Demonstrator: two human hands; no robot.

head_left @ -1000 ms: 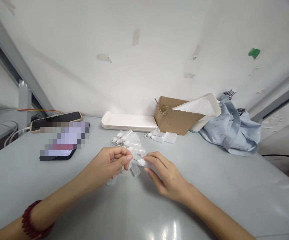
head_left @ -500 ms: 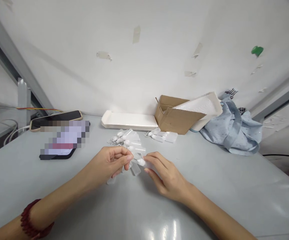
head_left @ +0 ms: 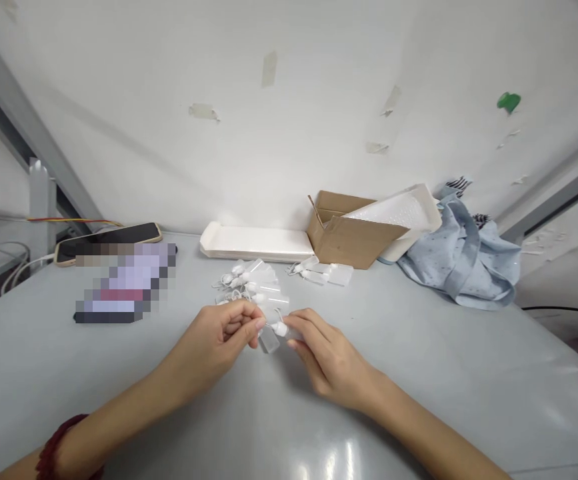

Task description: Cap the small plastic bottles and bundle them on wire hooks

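Observation:
My right hand (head_left: 331, 360) is closed in a pinch around a small clear plastic piece with a white cap (head_left: 279, 329), held above the table. A thin white cord rises in a loop from that cap. My left hand (head_left: 231, 333) has thumb and forefinger pinched together just left of the cap, on what looks like the cord's thin end. Just beyond my left hand lies a pile of similar clear pieces with white caps and cords (head_left: 259, 288). One clear piece (head_left: 269, 340) rests below the held cap, partly hidden by my fingers.
A smaller group of capped pieces (head_left: 326, 274) lies farther back. Behind stand flat white trays (head_left: 259, 243), an open cardboard box (head_left: 359, 240) and a light blue cloth bag (head_left: 463, 260). Two phones lie at left, one lit (head_left: 131, 280), one dark (head_left: 111, 241). The table (head_left: 249, 427) is grey.
My left hand has shifted slightly, its pinch now closer to the white cap. The cord loop now stands above the cap. A clear piece below my left hand is out of sight.

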